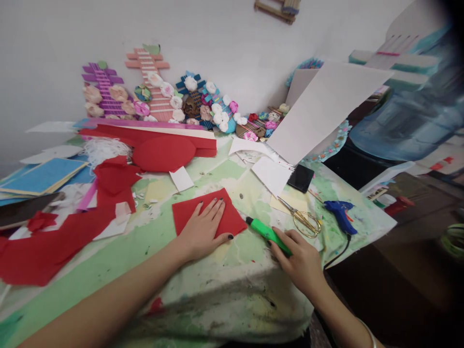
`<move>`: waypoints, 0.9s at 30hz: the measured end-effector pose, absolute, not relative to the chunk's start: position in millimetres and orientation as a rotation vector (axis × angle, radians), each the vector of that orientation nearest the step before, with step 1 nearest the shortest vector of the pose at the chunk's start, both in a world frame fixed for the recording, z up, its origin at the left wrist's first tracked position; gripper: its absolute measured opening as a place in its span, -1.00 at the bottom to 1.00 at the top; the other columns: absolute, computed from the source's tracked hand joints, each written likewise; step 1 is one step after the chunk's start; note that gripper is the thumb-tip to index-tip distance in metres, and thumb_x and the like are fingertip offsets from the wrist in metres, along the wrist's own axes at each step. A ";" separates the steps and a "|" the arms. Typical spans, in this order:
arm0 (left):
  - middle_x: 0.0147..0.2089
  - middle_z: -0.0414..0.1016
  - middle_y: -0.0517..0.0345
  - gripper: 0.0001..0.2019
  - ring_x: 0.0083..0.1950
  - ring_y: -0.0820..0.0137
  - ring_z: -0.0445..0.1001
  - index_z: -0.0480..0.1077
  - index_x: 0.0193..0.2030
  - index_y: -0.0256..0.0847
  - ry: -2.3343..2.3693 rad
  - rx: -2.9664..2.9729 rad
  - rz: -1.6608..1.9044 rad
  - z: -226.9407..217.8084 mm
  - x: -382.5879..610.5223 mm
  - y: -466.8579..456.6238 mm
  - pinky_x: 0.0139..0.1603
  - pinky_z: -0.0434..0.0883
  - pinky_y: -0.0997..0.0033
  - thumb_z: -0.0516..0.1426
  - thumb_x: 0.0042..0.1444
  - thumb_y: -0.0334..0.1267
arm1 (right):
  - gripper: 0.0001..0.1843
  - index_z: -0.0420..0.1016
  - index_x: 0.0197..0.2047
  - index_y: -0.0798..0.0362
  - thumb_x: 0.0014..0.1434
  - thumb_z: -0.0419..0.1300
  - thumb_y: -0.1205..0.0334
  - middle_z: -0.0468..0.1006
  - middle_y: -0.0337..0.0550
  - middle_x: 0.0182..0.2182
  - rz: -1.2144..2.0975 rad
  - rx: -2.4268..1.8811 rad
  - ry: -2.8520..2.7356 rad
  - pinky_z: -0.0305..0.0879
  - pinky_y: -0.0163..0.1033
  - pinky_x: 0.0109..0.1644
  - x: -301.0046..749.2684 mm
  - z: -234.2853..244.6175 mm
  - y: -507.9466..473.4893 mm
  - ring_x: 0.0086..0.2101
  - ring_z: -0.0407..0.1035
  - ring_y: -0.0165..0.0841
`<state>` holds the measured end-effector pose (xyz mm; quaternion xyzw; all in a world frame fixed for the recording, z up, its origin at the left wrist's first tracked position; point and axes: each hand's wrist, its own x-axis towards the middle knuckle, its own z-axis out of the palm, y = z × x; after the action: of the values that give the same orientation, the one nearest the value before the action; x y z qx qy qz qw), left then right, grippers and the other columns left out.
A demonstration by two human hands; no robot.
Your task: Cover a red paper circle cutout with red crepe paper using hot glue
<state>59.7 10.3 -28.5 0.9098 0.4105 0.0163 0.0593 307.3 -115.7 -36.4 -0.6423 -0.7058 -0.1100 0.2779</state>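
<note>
My left hand (203, 229) lies flat with fingers spread on a folded piece of red paper or felt (234, 215), pressing it to the table. The hand hides the lower middle of the red piece. Just right of it, my right hand (299, 258) has its thumb and fingers around a green utility knife (264, 231) with a black end pointing at the red piece. No blade can be made out. Gold-handled scissors (306, 223) lie beyond the right hand, and a blue glue gun (341, 216) with a cord lies further right.
Red scraps (68, 237) and a red oval (163, 152) cover the left and back of the table (145, 285). Flower-decorated crafts (148, 92) line the wall. A black phone-like slab (300, 178), white card (271, 174) and a large water bottle (406, 121) are on the right.
</note>
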 end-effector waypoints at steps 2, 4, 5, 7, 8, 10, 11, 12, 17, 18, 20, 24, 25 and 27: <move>0.47 -0.24 -0.10 -0.15 0.48 0.13 -0.24 -0.16 0.42 -0.43 1.242 2.755 0.036 -28.2 59.8 10.3 0.42 -0.21 -0.05 -0.20 0.21 0.24 | -0.63 0.54 0.01 0.15 0.27 0.10 0.13 0.50 -0.08 -0.35 -0.295 -1.727 -1.884 0.29 -0.28 -0.36 309.2 -36.3 -117.3 -0.43 0.43 -0.34; 0.47 -0.24 -0.09 -0.15 0.48 0.14 -0.24 -0.17 0.43 -0.43 1.234 2.754 0.024 -27.5 59.7 10.2 0.42 -0.22 -0.05 -0.21 0.21 0.24 | -0.64 0.55 0.00 0.14 0.27 0.10 0.12 0.51 -0.08 -0.34 -0.288 -1.726 -1.872 0.30 -0.29 -0.36 312.1 -36.4 -119.0 -0.44 0.43 -0.35; 0.47 -0.24 -0.09 -0.15 0.48 0.14 -0.24 -0.17 0.43 -0.43 1.232 2.752 0.022 -27.1 59.7 10.2 0.42 -0.22 -0.06 -0.21 0.21 0.24 | -0.64 0.55 0.00 0.14 0.27 0.10 0.12 0.51 -0.08 -0.34 -0.281 -1.724 -1.867 0.30 -0.29 -0.36 313.6 -36.4 -119.8 -0.44 0.43 -0.36; 0.47 -0.25 -0.09 -0.15 0.48 0.14 -0.25 -0.18 0.43 -0.43 1.231 2.748 0.022 -26.4 59.5 10.1 0.42 -0.22 -0.06 -0.20 0.21 0.23 | -0.65 0.55 -0.01 0.14 0.27 0.11 0.13 0.51 -0.09 -0.34 -0.272 -1.713 -1.864 0.31 -0.29 -0.35 316.3 -36.3 -120.7 -0.43 0.44 -0.36; 0.47 -0.25 -0.09 -0.15 0.48 0.14 -0.25 -0.18 0.43 -0.43 1.231 2.747 0.020 -26.1 59.5 10.0 0.42 -0.22 -0.06 -0.20 0.21 0.23 | -0.65 0.55 -0.01 0.14 0.27 0.11 0.13 0.51 -0.09 -0.34 -0.266 -1.707 -1.865 0.32 -0.29 -0.35 317.4 -36.2 -120.9 -0.43 0.44 -0.36; 0.47 -0.25 -0.09 -0.15 0.48 0.14 -0.26 -0.18 0.43 -0.43 1.229 2.745 0.015 -25.8 59.4 10.1 0.42 -0.21 -0.06 -0.20 0.21 0.23 | -0.65 0.55 -0.01 0.15 0.26 0.11 0.13 0.51 -0.09 -0.34 -0.252 -1.701 -1.869 0.33 -0.29 -0.34 319.2 -35.9 -121.0 -0.42 0.44 -0.36; 0.47 -0.25 -0.09 -0.15 0.48 0.14 -0.26 -0.17 0.43 -0.43 1.227 2.745 0.014 -25.7 59.4 10.3 0.42 -0.21 -0.06 -0.20 0.21 0.22 | -0.65 0.55 0.00 0.15 0.27 0.11 0.13 0.51 -0.09 -0.35 -0.241 -1.701 -1.870 0.33 -0.28 -0.33 320.0 -35.8 -121.0 -0.42 0.45 -0.36; 0.47 -0.25 -0.09 -0.15 0.48 0.14 -0.26 -0.17 0.42 -0.43 1.225 2.744 0.016 -25.8 59.3 10.6 0.42 -0.21 -0.07 -0.19 0.21 0.22 | -0.65 0.54 0.00 0.15 0.27 0.11 0.13 0.50 -0.09 -0.35 -0.228 -1.703 -1.869 0.34 -0.28 -0.33 320.8 -35.7 -120.9 -0.42 0.45 -0.36; 0.47 -0.22 -0.09 -0.15 0.48 0.12 -0.23 -0.14 0.42 -0.40 1.223 2.739 0.050 -26.7 59.0 11.1 0.43 -0.21 -0.05 -0.18 0.20 0.23 | -0.63 0.54 0.01 0.14 0.27 0.10 0.11 0.50 -0.07 -0.34 -0.172 -1.711 -1.868 0.36 -0.27 -0.30 324.8 -36.7 -122.2 -0.41 0.45 -0.34; 0.47 -0.22 -0.09 -0.16 0.48 0.12 -0.23 -0.13 0.42 -0.39 1.224 2.737 0.056 -26.8 59.0 10.6 0.43 -0.21 -0.05 -0.17 0.20 0.23 | -0.63 0.54 0.01 0.14 0.27 0.10 0.11 0.50 -0.07 -0.34 -0.164 -1.712 -1.870 0.37 -0.26 -0.29 325.6 -37.1 -123.0 -0.40 0.45 -0.34; 0.47 -0.21 -0.10 -0.16 0.48 0.11 -0.21 -0.12 0.42 -0.38 1.223 2.734 0.063 -26.9 58.9 9.2 0.43 -0.21 -0.04 -0.16 0.19 0.23 | -0.62 0.53 0.02 0.14 0.27 0.10 0.10 0.50 -0.06 -0.34 -0.153 -1.710 -1.874 0.38 -0.26 -0.29 327.1 -37.8 -125.3 -0.40 0.46 -0.33; 0.46 -0.10 -0.11 -0.23 0.46 0.09 -0.12 -0.04 0.41 -0.35 1.185 2.727 0.134 -26.2 56.4 12.1 0.41 -0.14 -0.06 -0.16 0.22 0.19 | -0.62 0.53 0.02 0.15 0.26 0.11 0.11 0.51 -0.05 -0.35 -0.158 -1.688 -1.849 0.38 -0.27 -0.37 330.7 -36.7 -133.5 -0.41 0.47 -0.33; 0.45 -0.05 -0.11 -0.28 0.45 0.11 -0.07 0.01 0.39 -0.34 1.184 2.717 0.192 -25.5 54.7 15.8 0.41 -0.09 -0.03 -0.16 0.24 0.15 | -0.63 0.54 0.00 0.14 0.26 0.11 0.11 0.52 -0.05 -0.35 -0.150 -1.682 -1.832 0.38 -0.28 -0.37 332.1 -35.9 -136.4 -0.41 0.47 -0.32; 0.41 0.07 -0.12 -0.40 0.41 0.15 0.05 0.13 0.33 -0.32 1.236 2.670 0.334 -23.3 49.8 28.2 0.38 0.02 0.09 -0.16 0.28 0.02 | -0.66 0.55 -0.03 0.11 0.23 0.13 0.12 0.55 -0.05 -0.33 -0.095 -1.681 -1.779 0.41 -0.28 -0.35 336.0 -34.4 -143.0 -0.37 0.50 -0.30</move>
<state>49.8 28.2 -23.3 0.8980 0.4157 0.1124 0.0902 336.0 -143.0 -34.4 -0.6456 -0.6832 -0.0365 0.3393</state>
